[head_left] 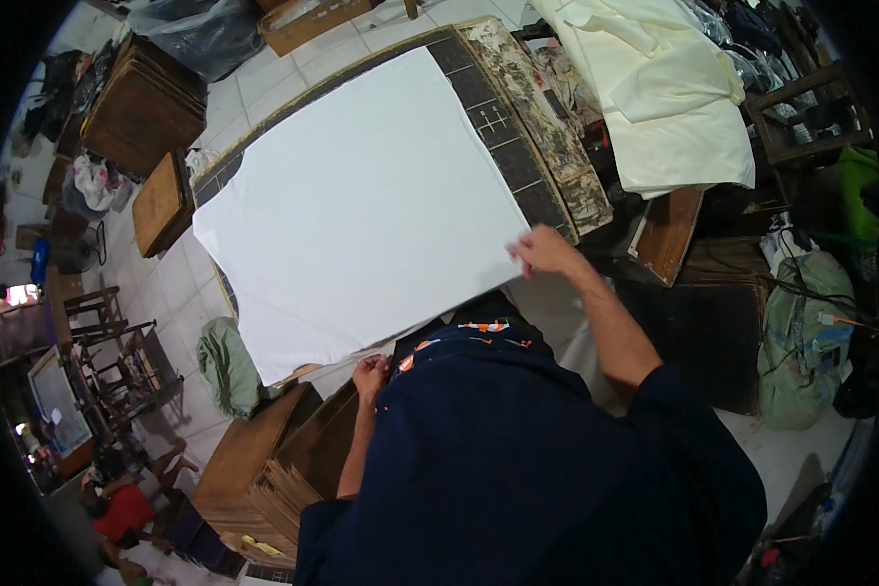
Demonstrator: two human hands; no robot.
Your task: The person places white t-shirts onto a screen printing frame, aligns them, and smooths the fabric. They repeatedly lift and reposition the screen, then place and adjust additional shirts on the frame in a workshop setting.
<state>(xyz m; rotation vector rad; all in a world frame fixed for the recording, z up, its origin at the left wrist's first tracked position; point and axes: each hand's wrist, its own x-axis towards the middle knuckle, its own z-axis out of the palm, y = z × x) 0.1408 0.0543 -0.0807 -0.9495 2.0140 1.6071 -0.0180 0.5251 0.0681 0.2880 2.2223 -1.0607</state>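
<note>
A large white cloth (pixel 361 205) lies spread flat over a dark tiled worktable (pixel 498 127). My right hand (pixel 542 251) pinches the cloth's near right corner at the table edge. My left hand (pixel 369 376) is closed on the cloth's near edge, close to my body. My dark blue shirt (pixel 518 459) fills the lower middle of the view and hides the table's near side.
Cream fabric (pixel 669 98) is piled on a surface at the upper right. Wooden boards (pixel 146 107) are stacked at the upper left and a stack of flat boards (pixel 283 469) sits below my left arm. A green bag (pixel 801 332) lies at the right. A person in red (pixel 122 508) sits at the lower left.
</note>
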